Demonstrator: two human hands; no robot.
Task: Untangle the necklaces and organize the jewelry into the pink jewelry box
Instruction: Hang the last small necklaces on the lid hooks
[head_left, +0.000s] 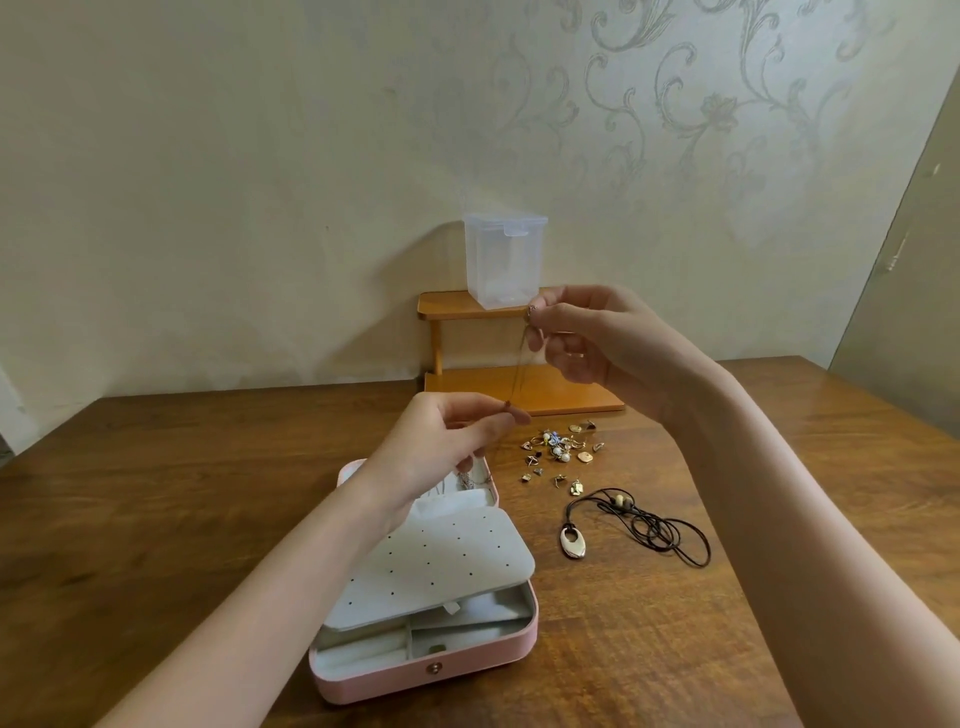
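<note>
Thin chain (519, 358) pinched taut between left hand (447, 441) and raised right hand (576, 332) | pink jewelry box (431, 660) open on table (156, 493) below | loose earrings (561, 452), black cord necklace (639, 525) beside | clear container (505, 260) on wooden shelf (519, 384) behind.

A thin chain (519, 358) hangs taut above the open pink jewelry box (431, 670); right of the box lie small earrings (561, 452) and a black-cord pendant necklace (639, 525).

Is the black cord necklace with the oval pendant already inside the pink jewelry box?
No, the black cord necklace with the oval pendant lies on the brown wooden table, right of the open pink jewelry box.
</note>
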